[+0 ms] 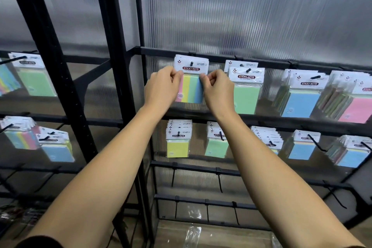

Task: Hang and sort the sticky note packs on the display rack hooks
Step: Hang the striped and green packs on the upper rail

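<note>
I hold the striped pack (190, 88) with both hands at the upper rail of the rack (118, 50). My left hand (162, 85) pinches its left edge just under the white header card, fingers curled in; my right hand (216, 88) pinches the right edge the same way. The pack shows pink, yellow, green and blue stripes, and its header hole sits on a black hook (191, 64), with more headers stacked behind it. Just beside it to the right hangs a green pack (246, 96), then a blue pack (302, 104) and a pink pack (355, 109). On the rail below hang a yellow pack (177, 148) and other green and blue ones. Lower hooks are bare. A further rack section to the left carries more packs.
</note>
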Tool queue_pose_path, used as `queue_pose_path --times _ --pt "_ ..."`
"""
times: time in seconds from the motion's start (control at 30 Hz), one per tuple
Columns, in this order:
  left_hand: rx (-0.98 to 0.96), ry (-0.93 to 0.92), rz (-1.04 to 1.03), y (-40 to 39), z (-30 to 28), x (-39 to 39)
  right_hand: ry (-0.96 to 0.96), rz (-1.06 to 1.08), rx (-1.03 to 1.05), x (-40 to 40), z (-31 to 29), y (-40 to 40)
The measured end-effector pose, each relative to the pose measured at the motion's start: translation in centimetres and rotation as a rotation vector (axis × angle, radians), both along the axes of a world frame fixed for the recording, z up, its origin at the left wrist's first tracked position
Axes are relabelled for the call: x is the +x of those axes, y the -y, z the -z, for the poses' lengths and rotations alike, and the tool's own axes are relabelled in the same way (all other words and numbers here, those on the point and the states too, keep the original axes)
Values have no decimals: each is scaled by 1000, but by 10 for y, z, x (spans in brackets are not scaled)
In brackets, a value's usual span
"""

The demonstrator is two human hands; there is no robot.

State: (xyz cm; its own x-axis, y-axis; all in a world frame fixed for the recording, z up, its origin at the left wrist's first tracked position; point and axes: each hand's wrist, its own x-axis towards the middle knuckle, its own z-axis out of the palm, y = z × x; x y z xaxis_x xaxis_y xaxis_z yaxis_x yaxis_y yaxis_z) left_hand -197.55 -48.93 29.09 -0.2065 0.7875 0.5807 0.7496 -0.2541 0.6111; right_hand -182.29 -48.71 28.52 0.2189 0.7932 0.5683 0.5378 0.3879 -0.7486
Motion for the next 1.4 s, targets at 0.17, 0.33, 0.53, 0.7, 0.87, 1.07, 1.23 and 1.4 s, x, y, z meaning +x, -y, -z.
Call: queue_pose_path --times 0.17,0.33,0.53,0.7,0.87,1.07,1.23,1.4 --pt "-11 -4 -13 -23 -8 2 -22 10 -28 -4 -4 -22" --pt "-50 1 -24 -43 -14 2 -26 50 -48 -7 -11 -40" --pt "-114 17 -45 -52 -14 4 10 94 -104 -7 -16 -54" --pt "-116 28 -62 -42 -11 8 11 97 -126 -6 -10 -48" --pt "-35 -18 -2 -18 3 25 -31 40 -115 -2 -5 -19" --pt "29 -41 132 1 16 58 -95 -52 -54 29 6 25" --pt "57 -18 202 5 13 79 -116 -40 -10 64 3 51" --pt "93 -36 276 11 8 100 -95 131 49 102 5 44"
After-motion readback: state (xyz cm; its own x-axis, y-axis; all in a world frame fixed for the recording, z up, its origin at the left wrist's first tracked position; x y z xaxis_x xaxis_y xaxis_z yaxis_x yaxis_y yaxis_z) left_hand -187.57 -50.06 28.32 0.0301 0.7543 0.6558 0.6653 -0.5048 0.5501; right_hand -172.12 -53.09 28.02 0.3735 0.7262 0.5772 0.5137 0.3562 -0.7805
